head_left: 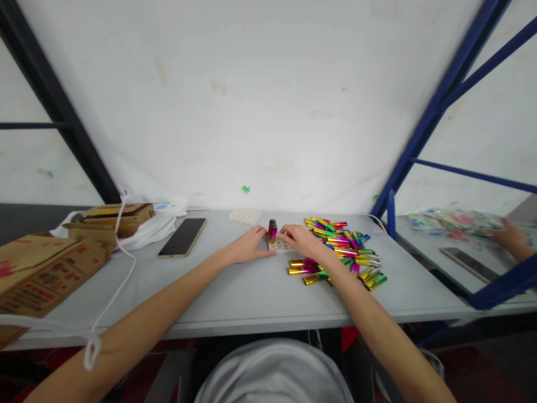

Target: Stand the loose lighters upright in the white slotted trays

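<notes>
A small pale tray with round holes [283, 246] lies on the table between my hands. At its left end a shiny purple and gold lighter [272, 230] stands upright with its black top up; another dark top shows close behind it. My left hand [250, 246] rests at the tray's left side, thumb and fingers apart, the thumb along the near corner and the fingertips beside the lighter. From the right, my right hand [300, 239] reaches over the tray, its thumb and forefinger closed in at the lighter's side. Beside my right forearm lies a loose pile of metallic coloured lighters [342, 246].
Another pale holed tray [244, 216] lies near the wall. To the left are a phone [183, 237], cardboard boxes [46, 268] and a hanging white cord [126, 268]. Past the blue frame [413, 140] on the right, another person's hand [512, 239] reaches toward plastic bags [453, 220].
</notes>
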Tool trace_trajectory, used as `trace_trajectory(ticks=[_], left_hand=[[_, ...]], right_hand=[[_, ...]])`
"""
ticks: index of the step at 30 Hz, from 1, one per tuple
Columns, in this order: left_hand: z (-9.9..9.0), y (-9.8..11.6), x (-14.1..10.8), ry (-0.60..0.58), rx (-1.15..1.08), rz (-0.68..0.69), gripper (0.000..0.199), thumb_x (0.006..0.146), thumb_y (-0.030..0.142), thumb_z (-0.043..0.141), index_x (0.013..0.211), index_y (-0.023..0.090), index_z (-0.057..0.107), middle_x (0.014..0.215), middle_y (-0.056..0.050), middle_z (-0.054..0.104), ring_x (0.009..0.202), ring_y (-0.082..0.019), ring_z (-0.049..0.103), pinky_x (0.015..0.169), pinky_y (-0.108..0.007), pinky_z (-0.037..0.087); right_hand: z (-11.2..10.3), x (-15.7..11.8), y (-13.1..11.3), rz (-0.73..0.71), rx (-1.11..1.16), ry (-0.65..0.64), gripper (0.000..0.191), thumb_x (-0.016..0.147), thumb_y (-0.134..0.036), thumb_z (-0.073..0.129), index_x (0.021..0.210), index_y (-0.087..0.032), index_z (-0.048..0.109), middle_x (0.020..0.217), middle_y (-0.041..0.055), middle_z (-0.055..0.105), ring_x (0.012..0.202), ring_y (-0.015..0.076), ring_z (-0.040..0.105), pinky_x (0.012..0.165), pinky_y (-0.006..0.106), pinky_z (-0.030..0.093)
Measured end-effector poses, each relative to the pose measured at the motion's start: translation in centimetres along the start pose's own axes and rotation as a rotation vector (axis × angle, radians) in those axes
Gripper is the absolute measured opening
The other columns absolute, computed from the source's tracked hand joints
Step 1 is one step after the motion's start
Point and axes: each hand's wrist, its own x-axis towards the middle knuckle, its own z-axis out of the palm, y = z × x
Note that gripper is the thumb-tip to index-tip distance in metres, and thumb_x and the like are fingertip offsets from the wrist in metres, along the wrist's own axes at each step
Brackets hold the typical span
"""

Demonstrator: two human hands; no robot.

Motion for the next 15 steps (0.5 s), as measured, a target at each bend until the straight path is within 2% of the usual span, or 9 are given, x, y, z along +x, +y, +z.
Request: trace_trajectory(ticks=[3, 7, 10, 12, 15], left_hand=[[-0.2, 0.2, 0.0, -0.018, 0.01, -0.015, 0.057, 0.089, 0.066, 0.076, 0.115, 0.016, 0.068, 0.119, -0.015, 0.069, 0.112, -0.034, 0.066, 0.105, -0.044, 0.054], [-0.2, 0.2, 0.1, -0.028, 0.04, -0.02, 0.056, 0.089, 0.065, 0.076, 0.114, 0.016, 0.068, 0.121, -0.016, 0.069, 0.112, -0.033, 0.067, 0.104, -0.042, 0.053], [-0.1, 0.1, 0.1, -0.027, 0.057, -0.024, 0.057, 0.088, 0.065, 0.076, 0.115, 0.015, 0.068, 0.121, -0.017, 0.069, 0.113, -0.034, 0.067, 0.104, -0.042, 0.053], [0.0, 0.0, 0.1, -0.023, 0.063, -0.026, 0.059, 0.088, 0.066, 0.076, 0.115, 0.015, 0.068, 0.122, -0.017, 0.069, 0.113, -0.034, 0.067, 0.104, -0.042, 0.053], [0.1, 0.0, 0.1, -0.022, 0.066, -0.026, 0.058, 0.088, 0.066, 0.076, 0.116, 0.016, 0.068, 0.123, -0.017, 0.07, 0.115, -0.034, 0.067, 0.105, -0.042, 0.054]], right_hand=[[-2.4, -1.1, 1.7, 0.023, 0.113, -0.074, 0.04, 0.108, -0.048, 0.059, 0.095, -0.015, 0.078, 0.082, 0.0065, 0.076, 0.07, 0.0179, 0.062, 0.072, 0.029, 0.044], [-4.7, -2.3, 3.5, 0.037, 0.263, -0.25, 0.036, 0.094, -0.052, 0.072, 0.09, -0.018, 0.082, 0.084, 0.005, 0.077, 0.074, 0.019, 0.063, 0.07, 0.029, 0.044], [-5.4, -3.0, 4.1, 0.087, 0.29, -0.4, 0.038, 0.083, -0.056, 0.081, 0.092, -0.02, 0.084, 0.078, 0.0024, 0.074, 0.071, 0.0183, 0.061, 0.066, 0.028, 0.042], [-5.6, -3.3, 4.2, 0.119, 0.256, -0.437, 0.04, 0.079, -0.057, 0.085, 0.095, -0.02, 0.085, 0.078, 0.0018, 0.074, 0.071, 0.0184, 0.061, 0.066, 0.028, 0.041], [-5.7, -3.5, 3.9, 0.1, 0.208, -0.476, 0.036, 0.077, -0.051, 0.088, 0.097, -0.022, 0.086, 0.09, 0.0032, 0.077, 0.081, 0.0206, 0.065, 0.072, 0.029, 0.044]])
